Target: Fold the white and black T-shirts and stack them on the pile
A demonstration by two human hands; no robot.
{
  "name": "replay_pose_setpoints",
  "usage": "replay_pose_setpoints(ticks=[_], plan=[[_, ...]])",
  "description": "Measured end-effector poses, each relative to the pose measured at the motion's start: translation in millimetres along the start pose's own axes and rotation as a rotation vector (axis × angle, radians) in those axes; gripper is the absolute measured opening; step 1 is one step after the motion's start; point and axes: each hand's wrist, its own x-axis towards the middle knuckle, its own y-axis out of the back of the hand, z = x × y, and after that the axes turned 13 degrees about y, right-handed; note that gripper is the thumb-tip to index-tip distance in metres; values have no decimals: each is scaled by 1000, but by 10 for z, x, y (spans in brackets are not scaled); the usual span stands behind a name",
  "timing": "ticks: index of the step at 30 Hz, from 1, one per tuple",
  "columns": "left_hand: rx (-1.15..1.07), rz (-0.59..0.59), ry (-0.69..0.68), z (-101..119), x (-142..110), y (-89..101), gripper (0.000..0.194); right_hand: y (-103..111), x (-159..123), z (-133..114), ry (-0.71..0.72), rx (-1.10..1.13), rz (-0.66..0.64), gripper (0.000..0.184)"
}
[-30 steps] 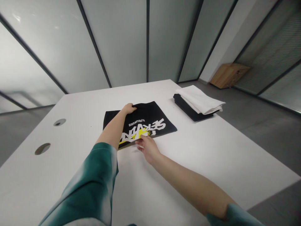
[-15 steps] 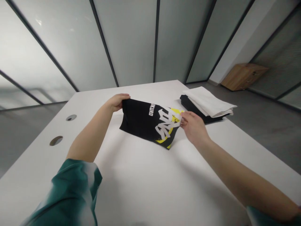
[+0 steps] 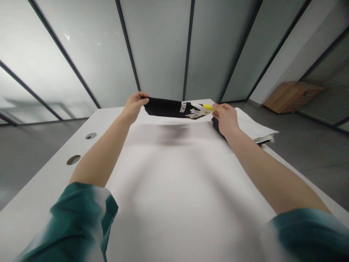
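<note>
A folded black T-shirt [image 3: 170, 107] with white and yellow print hangs in the air above the far part of the white table [image 3: 174, 189], seen almost edge-on. My left hand [image 3: 134, 104] is closed on its left end. My right hand [image 3: 226, 117] is closed on its right end, by the yellow print. Both arms stretch forward in green sleeves. The shirt's shadow lies on the table beneath it.
A stack of folded clothes [image 3: 255, 128], white on top of black, lies at the table's far right, just behind my right hand. Two round holes [image 3: 73, 159] are set in the table's left side. Glass partitions stand behind; a wooden box [image 3: 291, 95] sits on the floor at right.
The shirt lay flat on the table a second ago. Both hands have lifted it and carried it up and away, toward the far right, near the stack.
</note>
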Motion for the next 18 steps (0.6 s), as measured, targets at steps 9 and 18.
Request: replay_pose_setpoints(ticks=[9, 18], plan=[[269, -356, 429, -1109, -1867, 247, 42, 818, -1357, 376, -223, -312, -674, 26], [774, 29, 465, -1081, -1372, -103, 23, 290, -999, 648, -53, -665, -656, 33]])
